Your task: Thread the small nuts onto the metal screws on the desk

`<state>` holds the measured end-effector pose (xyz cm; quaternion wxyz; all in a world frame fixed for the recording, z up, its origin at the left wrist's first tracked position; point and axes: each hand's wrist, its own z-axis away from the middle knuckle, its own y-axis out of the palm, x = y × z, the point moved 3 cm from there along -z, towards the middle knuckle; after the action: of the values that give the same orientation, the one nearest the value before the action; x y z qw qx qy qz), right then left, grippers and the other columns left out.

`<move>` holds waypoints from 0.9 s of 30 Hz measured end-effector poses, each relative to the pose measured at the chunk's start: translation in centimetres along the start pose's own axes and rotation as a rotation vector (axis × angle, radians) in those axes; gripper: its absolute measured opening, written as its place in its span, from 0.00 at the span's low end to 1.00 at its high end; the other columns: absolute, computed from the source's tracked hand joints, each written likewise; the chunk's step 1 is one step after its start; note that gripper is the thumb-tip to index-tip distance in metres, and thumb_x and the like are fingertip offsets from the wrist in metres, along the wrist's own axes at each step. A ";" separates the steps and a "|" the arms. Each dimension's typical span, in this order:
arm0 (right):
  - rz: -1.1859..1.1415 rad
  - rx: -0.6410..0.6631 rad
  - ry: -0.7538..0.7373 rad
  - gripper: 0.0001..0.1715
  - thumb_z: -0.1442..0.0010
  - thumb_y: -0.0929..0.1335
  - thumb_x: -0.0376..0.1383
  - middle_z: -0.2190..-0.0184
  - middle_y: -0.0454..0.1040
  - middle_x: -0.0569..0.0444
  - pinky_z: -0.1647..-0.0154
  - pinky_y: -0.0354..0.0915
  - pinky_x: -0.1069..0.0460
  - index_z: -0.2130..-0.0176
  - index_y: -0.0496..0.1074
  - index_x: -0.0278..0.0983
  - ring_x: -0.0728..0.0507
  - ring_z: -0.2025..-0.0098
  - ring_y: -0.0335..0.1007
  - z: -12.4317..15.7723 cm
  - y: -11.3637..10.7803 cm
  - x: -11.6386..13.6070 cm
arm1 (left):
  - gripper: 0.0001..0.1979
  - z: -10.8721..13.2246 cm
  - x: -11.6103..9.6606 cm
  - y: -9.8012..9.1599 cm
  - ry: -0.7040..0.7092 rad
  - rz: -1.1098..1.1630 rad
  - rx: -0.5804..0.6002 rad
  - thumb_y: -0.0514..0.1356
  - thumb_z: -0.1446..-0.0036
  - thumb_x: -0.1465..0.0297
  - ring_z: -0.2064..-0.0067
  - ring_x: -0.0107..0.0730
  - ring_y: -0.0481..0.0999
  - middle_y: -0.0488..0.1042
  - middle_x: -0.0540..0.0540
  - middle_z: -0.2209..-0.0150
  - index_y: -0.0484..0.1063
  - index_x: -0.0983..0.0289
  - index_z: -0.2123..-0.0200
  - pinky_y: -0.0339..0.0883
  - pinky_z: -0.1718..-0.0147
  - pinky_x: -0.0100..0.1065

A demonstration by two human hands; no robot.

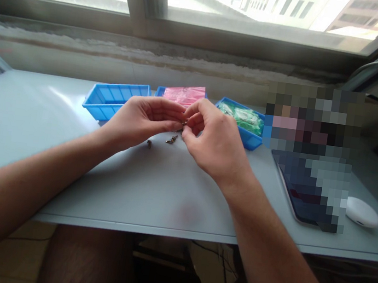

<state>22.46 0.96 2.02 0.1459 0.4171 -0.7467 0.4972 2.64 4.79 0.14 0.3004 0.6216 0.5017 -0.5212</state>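
My left hand [143,119] and my right hand [219,141] meet above the table, fingertips almost touching. Pinched between the fingers of both is a small metal screw [184,123], mostly covered by the fingertips. Just below lie a few more brass-coloured screws [172,139] in a little group. Another screw [149,144] rests apart, to the left under my left hand. Behind my hands, a blue bin holds a pink plastic bag [184,95]; my fingers hide part of that bin.
A blue bin [100,112] stands at the back left. Another blue bin [252,142] at the back right contains green plastic bags [244,117]. Further right are a phone [294,188], partly pixelated, and a white rounded case [363,212]. The table's front edge [135,228] is near my body.
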 end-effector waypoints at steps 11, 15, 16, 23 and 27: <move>0.043 -0.089 -0.027 0.11 0.33 0.73 0.24 0.61 0.85 0.53 0.53 0.73 0.43 0.60 0.78 0.41 0.39 0.57 0.82 -0.1 -0.4 0.7 | 0.20 0.2 -0.5 -0.3 -0.064 -0.123 0.002 0.81 0.34 0.52 0.51 0.48 0.93 0.93 0.60 0.52 0.94 0.61 0.51 0.88 0.49 0.39; 0.050 -0.044 -0.049 0.14 0.35 0.74 0.22 0.61 0.84 0.54 0.53 0.72 0.43 0.63 0.77 0.41 0.40 0.57 0.81 -0.2 -0.2 0.4 | 0.15 0.2 -0.2 -0.4 -0.046 -0.150 0.008 0.82 0.35 0.55 0.55 0.43 0.92 0.93 0.57 0.55 0.95 0.58 0.52 0.87 0.52 0.37; 0.041 -0.028 -0.055 0.14 0.35 0.73 0.21 0.60 0.85 0.54 0.53 0.72 0.43 0.62 0.77 0.41 0.40 0.57 0.81 -0.2 -0.1 0.3 | 0.14 0.2 -0.2 -0.4 -0.041 -0.150 0.001 0.83 0.36 0.57 0.54 0.43 0.92 0.93 0.56 0.55 0.95 0.57 0.52 0.87 0.51 0.37; 0.012 -0.052 -0.015 0.11 0.32 0.72 0.24 0.61 0.86 0.51 0.52 0.73 0.43 0.59 0.79 0.40 0.38 0.57 0.83 -0.1 -0.3 0.4 | 0.10 0.0 -0.3 -0.4 -0.024 -0.144 -0.079 0.83 0.43 0.65 0.50 0.51 0.93 0.93 0.57 0.54 0.95 0.58 0.57 0.89 0.46 0.44; -0.008 -0.028 -0.019 0.10 0.32 0.72 0.25 0.62 0.86 0.53 0.53 0.73 0.44 0.60 0.79 0.40 0.39 0.59 0.82 -0.1 -0.2 0.4 | 0.12 -0.1 -0.5 -0.3 0.012 -0.168 -0.076 0.84 0.45 0.64 0.51 0.50 0.93 0.93 0.58 0.52 0.95 0.59 0.58 0.89 0.49 0.42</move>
<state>22.33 0.80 2.44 0.1468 0.4225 -0.7534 0.4821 2.38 4.80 0.65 0.2760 0.5688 0.5733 -0.5211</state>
